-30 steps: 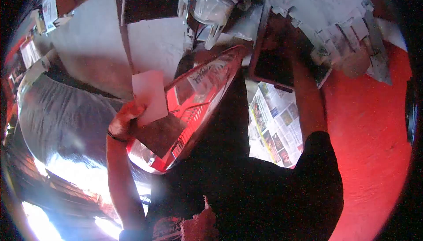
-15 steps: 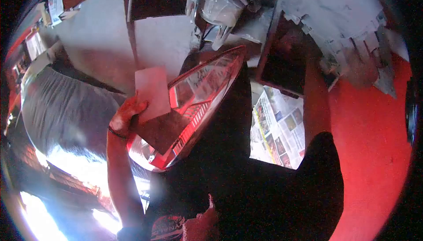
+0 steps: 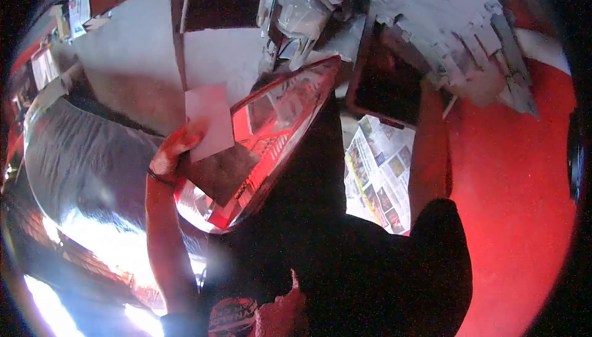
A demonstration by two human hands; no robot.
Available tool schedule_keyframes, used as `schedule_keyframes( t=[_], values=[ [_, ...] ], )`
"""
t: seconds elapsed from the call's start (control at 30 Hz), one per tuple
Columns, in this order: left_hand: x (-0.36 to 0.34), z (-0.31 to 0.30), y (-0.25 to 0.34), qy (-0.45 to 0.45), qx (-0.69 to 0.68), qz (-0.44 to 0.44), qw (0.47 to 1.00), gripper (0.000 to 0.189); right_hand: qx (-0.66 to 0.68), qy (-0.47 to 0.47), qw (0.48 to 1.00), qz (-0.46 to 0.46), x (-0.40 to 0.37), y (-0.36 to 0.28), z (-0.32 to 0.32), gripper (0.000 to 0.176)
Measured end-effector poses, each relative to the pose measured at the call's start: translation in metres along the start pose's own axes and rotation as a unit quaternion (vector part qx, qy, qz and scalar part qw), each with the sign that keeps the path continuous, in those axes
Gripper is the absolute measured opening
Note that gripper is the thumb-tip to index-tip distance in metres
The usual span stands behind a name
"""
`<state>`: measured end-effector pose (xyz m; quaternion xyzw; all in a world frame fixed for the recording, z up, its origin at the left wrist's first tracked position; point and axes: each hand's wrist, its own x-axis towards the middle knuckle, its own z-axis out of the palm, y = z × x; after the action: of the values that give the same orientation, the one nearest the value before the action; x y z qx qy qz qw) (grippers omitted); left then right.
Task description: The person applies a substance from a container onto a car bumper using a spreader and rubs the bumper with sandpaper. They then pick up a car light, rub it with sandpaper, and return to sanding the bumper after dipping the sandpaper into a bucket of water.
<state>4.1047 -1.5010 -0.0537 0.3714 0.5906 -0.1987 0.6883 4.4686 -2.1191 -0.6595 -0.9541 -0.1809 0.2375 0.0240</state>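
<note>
My left hand [image 3: 177, 150] pinches a pale rectangular sheet [image 3: 211, 118] by its lower left edge, thumb and fingers closed on it. Below the sheet lies a dark brown four-sided patch [image 3: 225, 173]. Both overlap a long, pointed clear lamp lens [image 3: 280, 130] with red inside, like a vehicle light, that slants across my lap. My right forearm [image 3: 430, 152] reaches up beside a dark shallow tray [image 3: 388, 90]. The fingers of my right hand are lost in shadow near the tray and a heap of pale, ragged sheets [image 3: 444, 16].
Newspaper [image 3: 382, 170] lies between my body and right arm. Clear plastic parts [image 3: 300, 13] are piled at the top middle. A large grey, plastic-wrapped bulk [image 3: 86, 158] stands at the left, and a red surface [image 3: 509, 195] fills the right side.
The view has shifted slightly, so most things sit a little further left. My right forearm has come lower and left; my left hand still grips the pale sheet.
</note>
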Motion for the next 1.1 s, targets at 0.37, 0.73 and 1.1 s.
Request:
schedule_keyframes(
  t=[0.37, 0.73, 1.1],
  values=[
    [-0.026, 0.026, 0.006, -0.019, 0.039, 0.046, 0.998, 0.06, -0.076, -0.036, 0.996, 0.006, -0.151, -0.139, -0.063, 0.05],
    [-0.04, 0.082, 0.054, -0.215, 0.212, 0.154, 0.941, 0.044, 0.539, -0.238, 0.797, -0.134, -0.365, -0.296, -0.267, 0.035],
    [0.008, 0.287, 0.036, -0.374, 0.441, 0.101, 0.809, 0.038, 0.977, -0.088, 0.157, 0.113, -0.476, -0.386, -0.383, 0.044]
  ],
)
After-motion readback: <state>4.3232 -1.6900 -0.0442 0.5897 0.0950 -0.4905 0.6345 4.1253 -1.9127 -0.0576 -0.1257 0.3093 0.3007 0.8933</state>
